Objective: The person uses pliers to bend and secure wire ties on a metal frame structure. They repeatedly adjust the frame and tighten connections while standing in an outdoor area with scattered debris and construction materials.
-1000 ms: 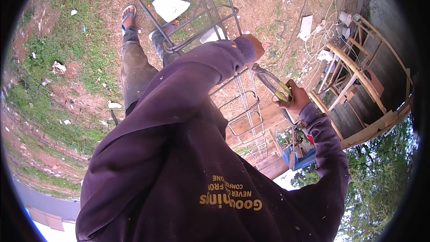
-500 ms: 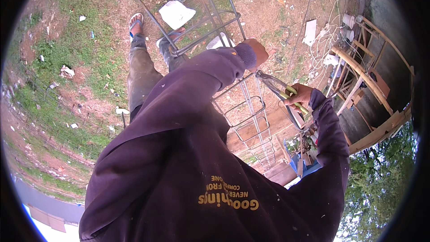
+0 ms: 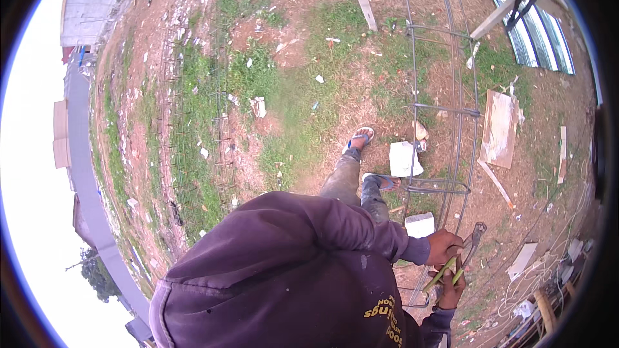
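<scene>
Beside the rebar cage, a long frame of thin steel rods with rectangular hoops, my two hands are close together. My right hand is wrapped round the yellow-green handles of a pair of pincers, whose metal jaws point up and to the right, away from the rods. Just above the handles is my left hand, its fingers bent and closed. Whatever it pinches, if anything, is hidden. Dark purple sleeves cover both arms.
My feet in flip-flops stand left of the cage, near a white slab and a white block. A board and corrugated sheets lie to the right. Tangled pale cord and timber are at lower right.
The view has swung, showing more ground to the left. My left hand, earlier at the cage rods with the pincers' jaws by it, is now beside the pincers' handles and my right hand.
</scene>
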Demonstrator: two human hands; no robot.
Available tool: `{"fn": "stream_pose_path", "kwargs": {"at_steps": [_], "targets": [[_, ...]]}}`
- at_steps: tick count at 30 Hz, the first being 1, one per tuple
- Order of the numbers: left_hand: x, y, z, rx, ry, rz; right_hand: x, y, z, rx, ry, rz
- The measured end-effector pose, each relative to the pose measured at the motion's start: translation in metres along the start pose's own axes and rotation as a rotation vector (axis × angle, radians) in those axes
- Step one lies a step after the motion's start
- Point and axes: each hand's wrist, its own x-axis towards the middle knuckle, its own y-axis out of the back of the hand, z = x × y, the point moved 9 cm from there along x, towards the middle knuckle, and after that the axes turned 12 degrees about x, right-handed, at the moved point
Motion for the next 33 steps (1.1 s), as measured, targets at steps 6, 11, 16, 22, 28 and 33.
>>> {"fn": "stream_pose_path", "kwargs": {"at_steps": [6,11,16,22,28,33], "targets": [[-0.01,0.068,0.046,0.053,-0.124,0.223,0.012,-0.033,0.065,0.512,-0.116,-0.229],[-0.031,0.142,0.058,0.171,-0.194,0.482,-0.002,0.017,0.093,0.532,0.058,-0.061],[-0.043,0.192,0.011,-0.257,0.007,0.382,-0.107,0.044,0.104,-0.536,0.435,0.677],[-0.04,0.198,0.0,-0.207,0.074,0.225,-0.141,0.005,0.164,-0.761,0.195,1.099],[-0.031,0.201,0.023,-0.277,0.001,0.007,-0.14,-0.032,0.153,-0.903,0.129,1.389],[-0.042,0.207,0.029,-0.3,-0.03,-0.079,-0.078,-0.127,0.073,-0.121,0.605,0.948]]}}
